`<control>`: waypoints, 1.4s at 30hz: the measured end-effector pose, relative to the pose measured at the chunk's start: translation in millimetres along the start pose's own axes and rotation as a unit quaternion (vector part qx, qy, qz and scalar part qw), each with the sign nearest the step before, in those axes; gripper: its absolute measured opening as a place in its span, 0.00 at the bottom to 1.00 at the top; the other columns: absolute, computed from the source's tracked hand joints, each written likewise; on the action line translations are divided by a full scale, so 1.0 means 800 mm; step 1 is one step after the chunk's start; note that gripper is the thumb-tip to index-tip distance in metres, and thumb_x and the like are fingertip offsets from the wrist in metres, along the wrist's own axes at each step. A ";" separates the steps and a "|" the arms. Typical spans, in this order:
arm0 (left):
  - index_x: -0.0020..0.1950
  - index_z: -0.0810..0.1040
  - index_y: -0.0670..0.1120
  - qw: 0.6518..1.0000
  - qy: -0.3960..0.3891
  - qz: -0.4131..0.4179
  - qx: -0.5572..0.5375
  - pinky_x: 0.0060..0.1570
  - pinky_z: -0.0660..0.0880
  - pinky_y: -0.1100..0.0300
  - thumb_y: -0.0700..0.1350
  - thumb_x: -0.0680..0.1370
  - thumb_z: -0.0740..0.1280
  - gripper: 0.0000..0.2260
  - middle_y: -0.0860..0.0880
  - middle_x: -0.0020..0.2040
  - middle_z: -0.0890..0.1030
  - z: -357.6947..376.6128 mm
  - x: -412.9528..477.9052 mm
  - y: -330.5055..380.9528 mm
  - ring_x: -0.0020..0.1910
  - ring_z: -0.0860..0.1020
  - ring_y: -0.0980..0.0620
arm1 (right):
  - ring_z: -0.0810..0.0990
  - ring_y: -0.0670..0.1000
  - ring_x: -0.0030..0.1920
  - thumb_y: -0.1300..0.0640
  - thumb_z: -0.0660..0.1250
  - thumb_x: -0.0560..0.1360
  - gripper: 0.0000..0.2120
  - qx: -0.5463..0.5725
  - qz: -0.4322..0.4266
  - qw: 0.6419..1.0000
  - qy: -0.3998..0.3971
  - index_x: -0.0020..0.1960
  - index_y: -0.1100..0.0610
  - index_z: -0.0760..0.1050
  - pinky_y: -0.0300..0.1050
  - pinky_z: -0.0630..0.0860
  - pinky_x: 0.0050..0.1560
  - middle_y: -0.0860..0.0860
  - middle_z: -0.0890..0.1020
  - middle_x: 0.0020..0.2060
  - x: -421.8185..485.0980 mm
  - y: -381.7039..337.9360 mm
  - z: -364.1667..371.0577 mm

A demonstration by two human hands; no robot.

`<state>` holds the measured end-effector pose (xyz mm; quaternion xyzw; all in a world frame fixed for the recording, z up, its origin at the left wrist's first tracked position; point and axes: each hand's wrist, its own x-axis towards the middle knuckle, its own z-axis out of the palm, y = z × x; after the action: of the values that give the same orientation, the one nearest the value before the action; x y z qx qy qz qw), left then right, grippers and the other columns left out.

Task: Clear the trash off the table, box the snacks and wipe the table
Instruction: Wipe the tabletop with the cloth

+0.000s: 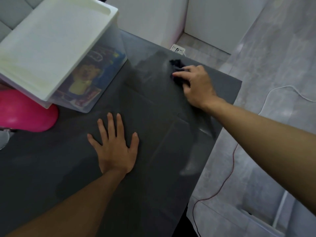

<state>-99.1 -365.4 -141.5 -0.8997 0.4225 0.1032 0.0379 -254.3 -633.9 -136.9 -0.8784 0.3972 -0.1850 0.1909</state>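
Reaching far out across the tabletop [136,194], the right hand [195,84] sits near the far right corner, arm stretched almost straight and knuckles up. Its fingers are bent down over a dark cloth [177,65], bunched and crumpled, which they grip and press against the surface. Part of the cloth pokes out beyond the fingertips on the far side, and the rest is hidden under the palm. Pale streaks mark the dark grey surface just left of the cloth, and others run along the right edge nearer the person.

The left hand [116,147] lies flat, palm down, fingers straight and spread, thumb out to the right, holding nothing. It rests near the middle of the tabletop, well apart from the cloth and closer to the person.

Beyond the left hand, at the far left, stands a storage box [51,48] with clear walls and a white lid on top. Snack packets [85,77] show through its side. A pink rounded object [25,113] lies just beside the box's near corner; whether they touch I cannot tell. Down on the floor [273,48], a power strip [177,49] sits past the far edge, and a red cable [229,177] and a white cable [273,89] trail to the right.
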 end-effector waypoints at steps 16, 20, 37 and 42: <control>0.83 0.43 0.50 1.000 -0.005 0.003 0.006 0.74 0.45 0.29 0.65 0.80 0.43 0.35 0.49 0.83 0.42 -0.003 0.001 0.000 0.82 0.41 0.42 | 0.72 0.59 0.62 0.63 0.58 0.75 0.24 0.010 0.233 0.969 0.082 0.67 0.47 0.77 0.45 0.68 0.64 0.50 0.79 0.65 0.109 -0.030 0.037; 0.83 0.46 0.49 1.000 -0.007 0.003 0.016 0.73 0.47 0.28 0.65 0.80 0.44 0.35 0.48 0.84 0.45 -0.002 0.002 -0.001 0.82 0.44 0.41 | 0.75 0.60 0.62 0.61 0.58 0.70 0.24 0.048 0.091 0.995 0.014 0.62 0.49 0.81 0.44 0.66 0.63 0.51 0.80 0.63 0.110 -0.082 0.063; 0.83 0.42 0.47 1.000 -0.011 -0.001 0.024 0.74 0.45 0.29 0.66 0.80 0.42 0.36 0.48 0.83 0.42 -0.004 0.001 0.001 0.81 0.40 0.42 | 0.72 0.57 0.57 0.65 0.59 0.72 0.25 0.068 -0.060 0.991 -0.099 0.62 0.46 0.80 0.55 0.71 0.59 0.46 0.79 0.63 0.059 -0.147 0.080; 0.83 0.42 0.48 1.000 -0.008 -0.002 0.028 0.74 0.45 0.29 0.66 0.80 0.42 0.36 0.48 0.83 0.41 -0.002 0.002 0.000 0.81 0.40 0.42 | 0.71 0.54 0.57 0.62 0.60 0.74 0.21 0.048 -0.181 0.969 -0.160 0.61 0.45 0.80 0.53 0.70 0.58 0.46 0.78 0.66 0.026 -0.158 0.076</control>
<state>-98.2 -366.9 -140.3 -0.8983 0.4229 0.0987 0.0673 -133.5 -561.1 -124.2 -0.9436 0.1868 -0.0928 0.2571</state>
